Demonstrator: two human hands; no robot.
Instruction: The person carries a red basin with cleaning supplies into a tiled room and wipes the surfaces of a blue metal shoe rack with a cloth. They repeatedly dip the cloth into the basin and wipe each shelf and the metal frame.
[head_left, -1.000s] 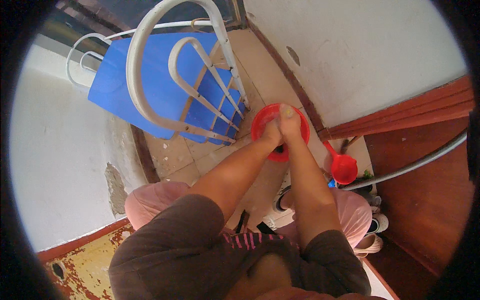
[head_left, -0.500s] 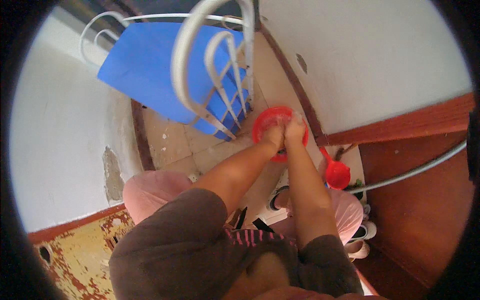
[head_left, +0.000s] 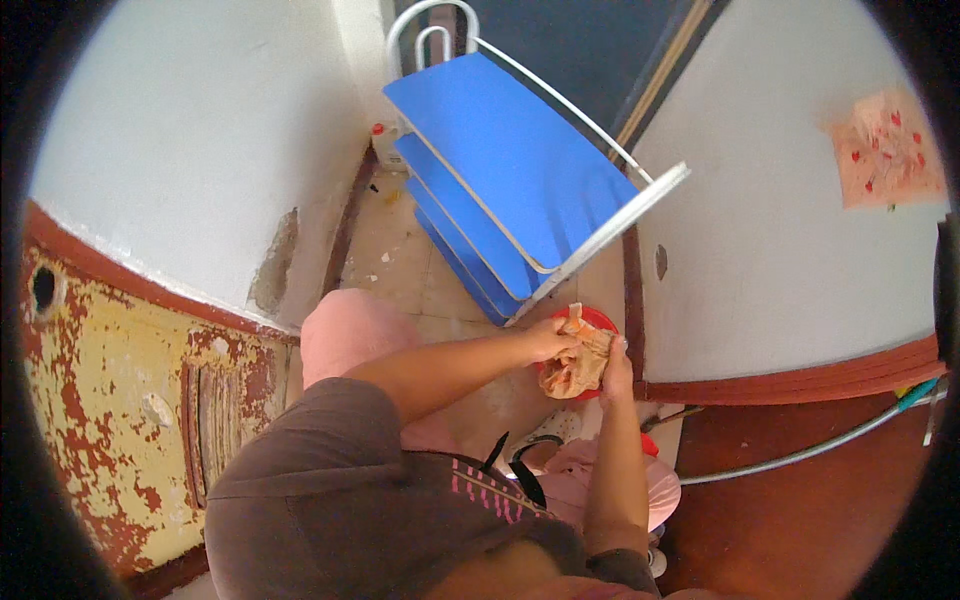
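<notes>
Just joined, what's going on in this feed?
A person grips a crumpled tan cloth between the left hand and the right hand. From above, it covers much of a red basin; whether they touch, and what's inside the basin, can't be made out. A blue-shelved rack with a white frame stands just beyond, and a grey hose runs off to the right.

Crumpled tan cloth (head_left: 590,360) newly in view between the hands (head_left: 550,342) (head_left: 618,374).
</notes>
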